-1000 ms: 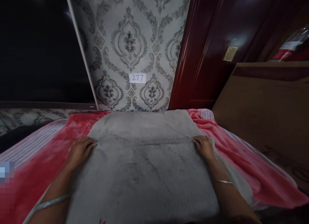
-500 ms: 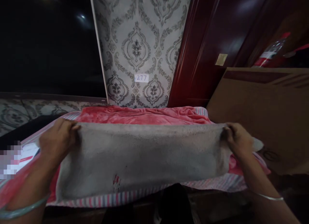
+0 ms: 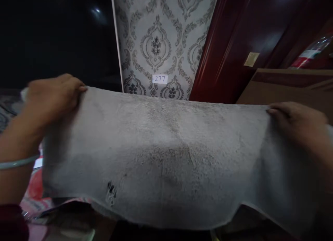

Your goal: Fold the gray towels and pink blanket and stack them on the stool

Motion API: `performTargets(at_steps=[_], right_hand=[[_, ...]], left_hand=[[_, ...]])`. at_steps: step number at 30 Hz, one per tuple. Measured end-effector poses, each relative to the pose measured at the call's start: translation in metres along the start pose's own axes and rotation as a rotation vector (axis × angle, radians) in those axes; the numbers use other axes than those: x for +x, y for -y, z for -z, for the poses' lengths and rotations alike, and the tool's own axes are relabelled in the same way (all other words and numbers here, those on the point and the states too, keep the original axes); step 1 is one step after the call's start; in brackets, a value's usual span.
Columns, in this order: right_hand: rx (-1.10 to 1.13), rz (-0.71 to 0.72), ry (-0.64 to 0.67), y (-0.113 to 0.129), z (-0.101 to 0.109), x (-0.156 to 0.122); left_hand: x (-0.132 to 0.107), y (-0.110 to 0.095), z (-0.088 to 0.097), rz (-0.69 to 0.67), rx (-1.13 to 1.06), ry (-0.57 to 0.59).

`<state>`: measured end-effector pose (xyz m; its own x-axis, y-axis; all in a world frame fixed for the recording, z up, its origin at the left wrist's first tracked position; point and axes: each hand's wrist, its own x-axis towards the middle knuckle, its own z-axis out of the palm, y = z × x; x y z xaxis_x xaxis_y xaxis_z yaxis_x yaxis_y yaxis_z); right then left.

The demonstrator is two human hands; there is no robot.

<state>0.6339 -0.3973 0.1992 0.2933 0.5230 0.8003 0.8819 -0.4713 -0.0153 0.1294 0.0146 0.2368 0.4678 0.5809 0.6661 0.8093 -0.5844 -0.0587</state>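
Observation:
A grey fuzzy towel (image 3: pixel 166 157) hangs spread out in front of me, filling most of the view. My left hand (image 3: pixel 52 99) is closed on its upper left corner, a pale bangle on that wrist. My right hand (image 3: pixel 296 125) is closed on the upper right corner. The towel is stretched taut between both hands and lifted off the surface. A small dark mark shows near its lower left edge. The towel hides nearly all of the pink blanket (image 3: pixel 33 189) underneath; only a strip shows at the lower left.
Patterned grey wallpaper (image 3: pixel 161 43) with a small label reading 277 (image 3: pixel 159 79) stands straight ahead. A dark red wooden door (image 3: pixel 234 43) is to the right of it, a brown cardboard panel (image 3: pixel 291 86) further right. The left background is dark.
Both hands gripped the towel's far edge where it lay flat on the pink blanket, then raised it up and toward me. It now hangs in the air, covering the blanket.

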Motion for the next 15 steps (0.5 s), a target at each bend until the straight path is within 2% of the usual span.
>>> performTargets(at_steps=[2,4,7,9,11,13,15], right_hand=[[0.022,0.010,0.110,-0.012,-0.048,0.023],[0.017,-0.051,0.216,-0.017,-0.104,0.041],[-0.033,-0.152,0.308,-0.011,-0.182,0.035],[-0.053,-0.186,0.377,-0.006,-0.222,0.006],[-0.066,-0.178,0.463,-0.010,-0.249,-0.039],[-0.072,-0.196,0.545,-0.025,-0.265,-0.089],[-0.049,-0.243,0.552,-0.047,-0.269,-0.133]], left_hand=[[0.024,-0.015,-0.026,-0.091,0.113,0.113],[0.044,-0.031,-0.064,-0.170,0.123,0.200],[0.051,-0.047,-0.134,-0.224,0.068,0.317],[0.037,-0.048,-0.178,-0.188,0.058,0.408],[0.010,-0.039,-0.213,-0.118,0.032,0.563],[-0.024,-0.025,-0.234,-0.090,0.003,0.662],[-0.057,-0.008,-0.241,0.010,-0.061,0.685]])
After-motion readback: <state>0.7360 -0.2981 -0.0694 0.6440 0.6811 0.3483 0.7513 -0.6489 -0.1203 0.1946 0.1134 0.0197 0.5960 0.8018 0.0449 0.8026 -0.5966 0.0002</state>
